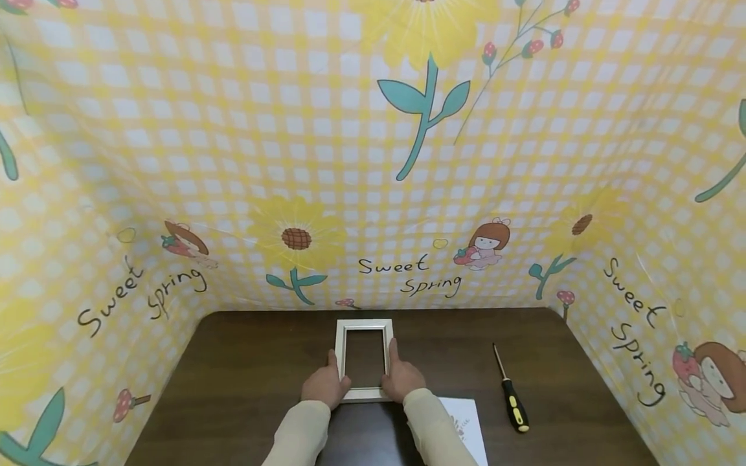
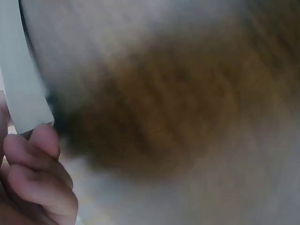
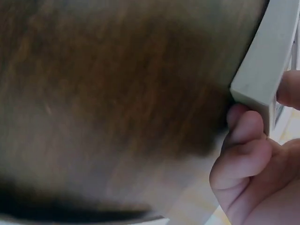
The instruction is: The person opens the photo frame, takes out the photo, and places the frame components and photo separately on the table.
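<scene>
A white rectangular picture frame (image 1: 364,323) lies between my two hands at the middle of the dark table, with dark brown showing through its opening. My left hand (image 1: 325,386) grips its near left corner, thumb over the front and index finger stretched along the side. On the near right corner my right hand (image 1: 406,378) holds it in the same way. In the left wrist view, curled fingers (image 2: 42,183) bear against the end of the frame's edge (image 2: 26,70). The right wrist view shows folded fingers (image 3: 243,159) under the corner of the frame (image 3: 265,61).
A screwdriver (image 1: 511,401) with a black and yellow handle lies to the right on the wooden table (image 1: 245,375). Partly under the right sleeve (image 1: 434,424) is a white printed card (image 1: 469,421). Yellow checked cloth (image 1: 361,194) walls in the back and both sides.
</scene>
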### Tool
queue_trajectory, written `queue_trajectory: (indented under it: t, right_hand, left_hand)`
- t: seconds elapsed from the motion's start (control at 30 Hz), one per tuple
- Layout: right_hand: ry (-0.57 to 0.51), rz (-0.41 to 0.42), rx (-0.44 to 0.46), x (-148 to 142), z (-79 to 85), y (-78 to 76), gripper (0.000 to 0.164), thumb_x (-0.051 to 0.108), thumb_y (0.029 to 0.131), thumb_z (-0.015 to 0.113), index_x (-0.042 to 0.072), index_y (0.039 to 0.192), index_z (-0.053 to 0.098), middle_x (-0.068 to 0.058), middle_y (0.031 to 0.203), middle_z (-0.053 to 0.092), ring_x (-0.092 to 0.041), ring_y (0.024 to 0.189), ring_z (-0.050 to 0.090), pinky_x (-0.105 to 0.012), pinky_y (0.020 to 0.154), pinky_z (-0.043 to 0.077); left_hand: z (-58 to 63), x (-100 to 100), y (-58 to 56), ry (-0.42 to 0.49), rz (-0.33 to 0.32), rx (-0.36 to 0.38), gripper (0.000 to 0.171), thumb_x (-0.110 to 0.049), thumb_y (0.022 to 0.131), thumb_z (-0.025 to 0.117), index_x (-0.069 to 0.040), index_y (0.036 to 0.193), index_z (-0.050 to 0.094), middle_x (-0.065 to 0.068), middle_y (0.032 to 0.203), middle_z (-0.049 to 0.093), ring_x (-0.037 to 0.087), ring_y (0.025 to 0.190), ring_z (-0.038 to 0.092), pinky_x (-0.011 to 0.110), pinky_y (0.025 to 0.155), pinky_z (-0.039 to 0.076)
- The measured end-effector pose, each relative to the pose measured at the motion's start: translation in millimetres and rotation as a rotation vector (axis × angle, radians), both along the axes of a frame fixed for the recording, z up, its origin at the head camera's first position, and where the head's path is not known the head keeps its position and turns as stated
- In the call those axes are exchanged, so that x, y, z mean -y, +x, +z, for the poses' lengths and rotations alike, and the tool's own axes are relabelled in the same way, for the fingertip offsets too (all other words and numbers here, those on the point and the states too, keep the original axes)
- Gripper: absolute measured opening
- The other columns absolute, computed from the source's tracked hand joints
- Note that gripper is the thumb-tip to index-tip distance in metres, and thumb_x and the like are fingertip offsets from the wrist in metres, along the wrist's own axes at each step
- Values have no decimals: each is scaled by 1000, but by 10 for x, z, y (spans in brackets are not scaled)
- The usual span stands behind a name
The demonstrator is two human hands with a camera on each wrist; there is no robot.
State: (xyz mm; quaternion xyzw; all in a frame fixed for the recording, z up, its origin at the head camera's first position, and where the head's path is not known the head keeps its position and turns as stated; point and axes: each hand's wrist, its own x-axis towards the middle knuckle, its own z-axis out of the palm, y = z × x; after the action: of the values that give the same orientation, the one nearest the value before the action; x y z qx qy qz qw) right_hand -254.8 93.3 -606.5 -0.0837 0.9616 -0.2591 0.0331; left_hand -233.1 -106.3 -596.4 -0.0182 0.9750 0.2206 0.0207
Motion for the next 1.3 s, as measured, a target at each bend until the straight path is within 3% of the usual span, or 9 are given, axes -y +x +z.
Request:
queue_trajectory:
  t: [0.1,0.27,0.6,0.83,1.0,1.07,1.2,1.27,1.3]
  right_hand:
    - [-24,5,9,17,26,13,80,19,85,64,5,157,30,-19,78,68,-32,65,63,-50,61,50]
    - [-13,14,15,-8,42,35,80,20,87,67,4,156,31,-20,78,69,-34,70,65,-51,67,52]
    - [-59,28,12,-55,39,63,83,25,91,68,-2,156,23,-28,91,70,-44,85,68,-54,80,52]
    - [-144,1,50,-37,49,105,88,31,94,67,-8,156,19,-36,109,65,-50,101,64,-56,91,48]
    - [-175,-36,62,-11,57,169,93,35,95,66,-11,155,12,-35,103,66,-48,98,66,-56,90,49]
    - [-191,-52,65,-24,56,211,94,37,97,64,-13,155,10,-35,100,67,-48,97,66,-56,90,49]
    - [-251,-82,60,-77,74,339,91,36,100,61,-16,153,9,-39,105,64,-51,104,63,-57,93,47]
    - [-257,-79,41,-97,86,428,88,33,99,62,-17,152,12,-41,110,62,-52,106,62,-58,93,46]
    - [-264,-72,34,-102,103,480,86,30,99,63,-17,152,13,-42,113,60,-54,107,61,-60,93,46]
  left_hand:
    - [0,42,16,7,6,19,75,-28,91,62,4,152,35,11,65,60,26,57,57,48,54,48]
    - [-15,65,12,20,-8,34,74,-32,94,63,1,153,35,16,78,67,31,64,62,50,59,50]
    - [-59,115,50,129,-31,1,79,-40,95,66,6,151,36,28,110,68,45,97,67,55,81,51]
    - [-131,201,125,268,39,-15,76,-45,100,60,10,148,38,34,126,60,49,114,59,60,94,45]
    - [-171,222,235,318,124,-58,67,-40,103,56,8,147,42,33,132,57,51,118,56,61,97,43]
    - [-181,223,305,351,158,-57,61,-35,104,52,7,148,41,32,123,63,49,111,61,58,94,45]
    - [-177,243,472,472,221,-29,46,-20,106,46,4,145,42,19,78,68,35,69,69,47,70,52]
    - [-171,258,563,463,219,-43,38,-13,103,46,4,137,46,12,67,64,28,57,64,44,61,49]
    - [-165,266,607,441,211,-61,32,-10,101,48,4,130,49,13,70,65,29,60,65,45,60,49]
